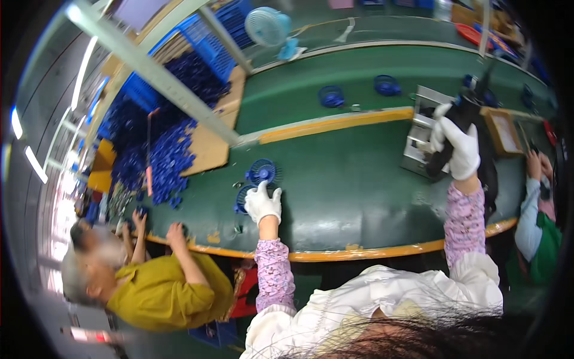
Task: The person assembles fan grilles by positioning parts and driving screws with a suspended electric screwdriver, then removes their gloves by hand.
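My left hand point(263, 203), in a white glove, reaches over two round blue cage-like plastic parts that look like small fan housings. Its fingers are spread, with the thumb apart. The farther fan housing point(262, 171) lies just past the fingertips; the nearer fan housing point(241, 198) is partly covered by the hand. Over on the right, my gloved right hand point(460, 146) is closed around a black tool point(466, 107) that resembles an electric screwdriver. Glove and fingers hide part of it. Directly left of that hand stands a silver metal fixture point(417, 146).
Blue fan housings point(330, 96) lie on the green belt point(287, 90) beyond the yellow-edged ledge. A heap of blue parts point(170, 152) sits at left, near a co-worker in a mustard shirt point(167, 293). Another co-worker point(532, 209) is at right, by a small box point(503, 131).
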{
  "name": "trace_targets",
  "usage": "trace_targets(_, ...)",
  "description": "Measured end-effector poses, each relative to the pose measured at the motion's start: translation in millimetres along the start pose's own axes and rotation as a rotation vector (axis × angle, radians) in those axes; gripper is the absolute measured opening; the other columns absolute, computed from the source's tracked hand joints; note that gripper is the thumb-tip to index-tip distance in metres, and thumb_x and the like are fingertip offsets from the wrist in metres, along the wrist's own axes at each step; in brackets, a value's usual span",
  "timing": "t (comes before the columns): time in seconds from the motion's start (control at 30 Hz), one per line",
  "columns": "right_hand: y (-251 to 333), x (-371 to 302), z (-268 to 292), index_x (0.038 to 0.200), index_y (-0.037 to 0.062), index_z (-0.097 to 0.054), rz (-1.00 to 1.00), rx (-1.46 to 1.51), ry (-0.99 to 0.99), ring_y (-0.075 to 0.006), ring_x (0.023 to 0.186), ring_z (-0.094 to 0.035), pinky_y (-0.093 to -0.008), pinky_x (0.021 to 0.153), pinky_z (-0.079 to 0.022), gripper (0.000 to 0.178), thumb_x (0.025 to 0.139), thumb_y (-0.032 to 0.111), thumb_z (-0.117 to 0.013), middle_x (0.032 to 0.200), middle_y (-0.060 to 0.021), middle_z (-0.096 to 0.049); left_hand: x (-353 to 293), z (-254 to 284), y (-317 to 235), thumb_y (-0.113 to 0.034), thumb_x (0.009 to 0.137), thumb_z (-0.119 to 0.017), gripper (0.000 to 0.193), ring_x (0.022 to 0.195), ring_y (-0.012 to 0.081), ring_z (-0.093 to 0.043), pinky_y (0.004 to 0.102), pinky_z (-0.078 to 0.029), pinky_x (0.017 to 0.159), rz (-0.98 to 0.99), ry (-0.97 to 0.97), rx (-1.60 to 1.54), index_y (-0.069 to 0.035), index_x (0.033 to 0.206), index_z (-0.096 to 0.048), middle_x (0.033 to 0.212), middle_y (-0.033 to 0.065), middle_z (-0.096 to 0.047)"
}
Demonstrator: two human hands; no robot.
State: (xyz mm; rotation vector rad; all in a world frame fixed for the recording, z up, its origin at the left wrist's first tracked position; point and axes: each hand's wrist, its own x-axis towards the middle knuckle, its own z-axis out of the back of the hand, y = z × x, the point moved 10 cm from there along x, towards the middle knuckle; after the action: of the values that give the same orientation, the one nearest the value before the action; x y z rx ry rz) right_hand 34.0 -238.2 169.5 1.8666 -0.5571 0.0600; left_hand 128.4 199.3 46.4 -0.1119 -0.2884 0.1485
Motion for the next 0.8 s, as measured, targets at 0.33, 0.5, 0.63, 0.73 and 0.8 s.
trace_targets(0.33,11,8,11,0.087,0.0009,-0.057,0.267,-0.347,-0.2,-0.0083,0.051,-0.051,-0.0228,0.049,-0.04,0.011,0.077,-0.003,-0.061,0.063,-0.0007,-0.054,-74,9,-226,-0.036,0.062,-0.075,0.029,0.075,0.0289,-0.057,0.0414,-0.045,0.067,-0.93,0.118,-0.499,-0.01,0.071,-0.066,0.075,0.0093,-0.058)
trace_targets(0.5,10,-10,8,0.086,0.0009,-0.057,0.25,-0.346,-0.202,-0.0076,0.049,-0.051,-0.0223,0.047,-0.039,0.01,0.077,-0.004,-0.061,0.063,-0.0001,-0.054,-131,18,-267,-0.032,0.063,-0.075,0.034,0.101,0.0301,-0.051,0.0415,-0.041,0.085,-1.106,0.183,-0.511,-0.011,0.087,-0.066,0.105,0.0096,-0.057)
trace_targets(0.63,-11,-28,-1,0.087,-0.0018,-0.054,0.138,-0.211,-0.109,-0.0111,0.048,-0.052,-0.024,0.046,-0.042,0.011,0.078,-0.007,-0.056,0.063,-0.0038,-0.054,-131,19,-256,-0.032,0.064,-0.075,0.048,0.108,0.0335,-0.048,0.0423,-0.041,0.089,-0.989,0.222,-0.49,-0.014,0.106,-0.062,0.117,0.0147,-0.052)
trace_targets(0.73,-25,-38,1,0.09,-0.0019,-0.054,0.106,-0.194,-0.111,-0.0114,0.049,-0.053,-0.0242,0.046,-0.042,0.015,0.077,-0.008,-0.056,0.066,-0.0049,-0.055,-128,20,-253,-0.033,0.063,-0.076,0.057,0.108,0.0337,-0.048,0.0421,-0.042,0.089,-0.928,0.26,-0.455,-0.015,0.114,-0.058,0.125,0.0152,-0.047)
trace_targets(0.8,-25,-39,0,0.09,-0.0011,-0.054,0.186,-0.286,-0.104,-0.0112,0.049,-0.053,-0.0238,0.046,-0.042,0.016,0.076,-0.009,-0.057,0.066,-0.0043,-0.055,-128,22,-257,-0.034,0.063,-0.077,0.061,0.11,0.0348,-0.047,0.0421,-0.042,0.09,-0.918,0.284,-0.439,-0.016,0.118,-0.056,0.126,0.016,-0.046)
